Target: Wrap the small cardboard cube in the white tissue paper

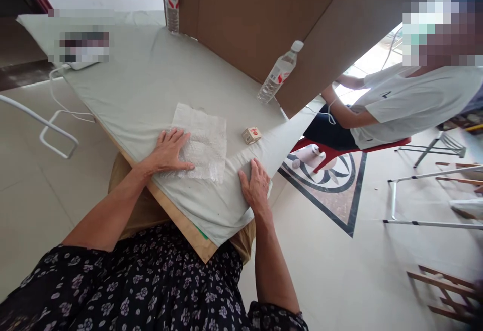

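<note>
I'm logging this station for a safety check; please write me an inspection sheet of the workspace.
Surface: wrinkled pale cloth over a table, wooden edge exposed nearby.
Things at hand: bubble-wrap-like sheet lying spread out; small printed box to its right.
Clutter: two clear bottles by the cardboard panel.
Hands: left hand open on the sheet's left part; right hand resting open on the cloth, near the box.
Cables: white cable hanging past the table's left edge.
Surroundings: seated person at right, red chair, tiled floor.
</note>
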